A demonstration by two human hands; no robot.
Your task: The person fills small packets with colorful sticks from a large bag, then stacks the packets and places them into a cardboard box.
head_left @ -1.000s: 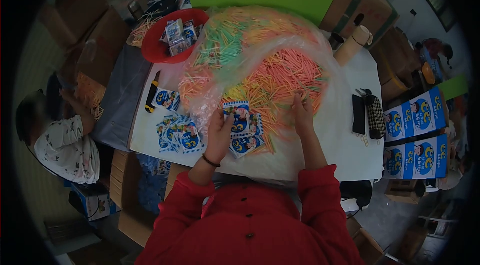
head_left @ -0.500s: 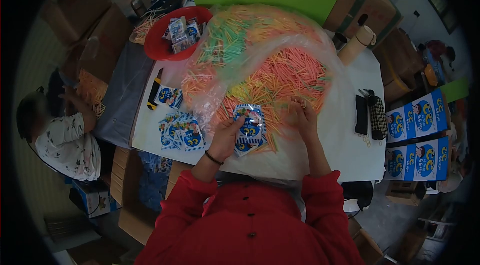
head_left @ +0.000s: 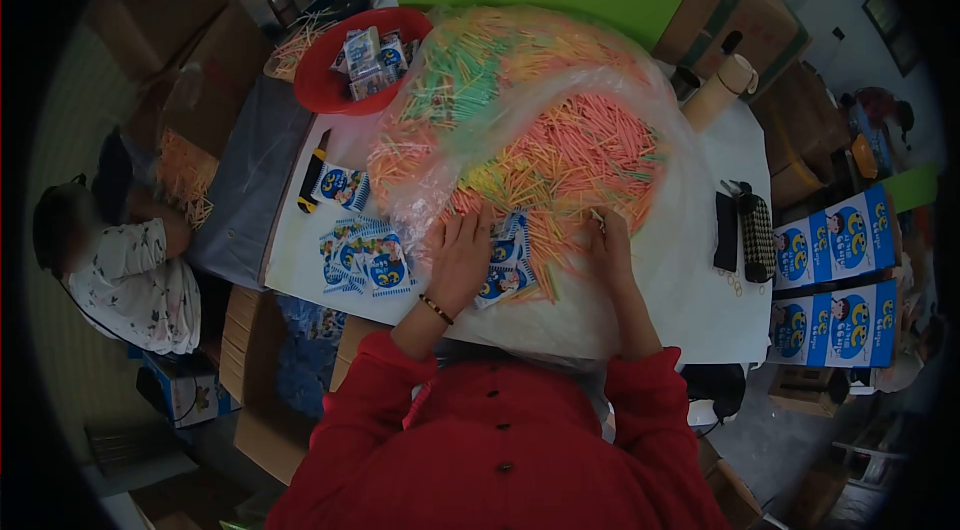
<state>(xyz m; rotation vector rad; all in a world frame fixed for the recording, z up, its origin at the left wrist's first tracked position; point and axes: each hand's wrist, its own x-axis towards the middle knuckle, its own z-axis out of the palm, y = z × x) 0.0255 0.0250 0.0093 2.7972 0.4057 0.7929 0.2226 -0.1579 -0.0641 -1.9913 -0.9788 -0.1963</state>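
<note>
A heap of thin coloured sticks (head_left: 590,145), pink, orange, yellow and green, lies in a clear plastic bag (head_left: 415,195) spread over the table. My left hand (head_left: 460,260) rests at the heap's near left edge, its fingers stretched out and nothing seen in them. Right beside it lie blue and white printed packets (head_left: 507,282), partly covered by that hand. My right hand (head_left: 612,245) is at the near right edge of the heap, with curled fingers. Pale ends, which look like thin sticks, show at its fingertips. More packets (head_left: 385,265) lie in a loose pile to the left.
A yellow and black utility knife (head_left: 314,173) lies by a single packet (head_left: 342,188). Behind stands a red bowl (head_left: 325,60) with packets. To the right are a tan flask (head_left: 720,90), a checked pouch (head_left: 755,235) and blue boxes (head_left: 835,320). Another person (head_left: 140,275) sits at left.
My left hand has let go of the packet and moved up, fingers extended toward the sticks. The right hand has come slightly down and nearer.
</note>
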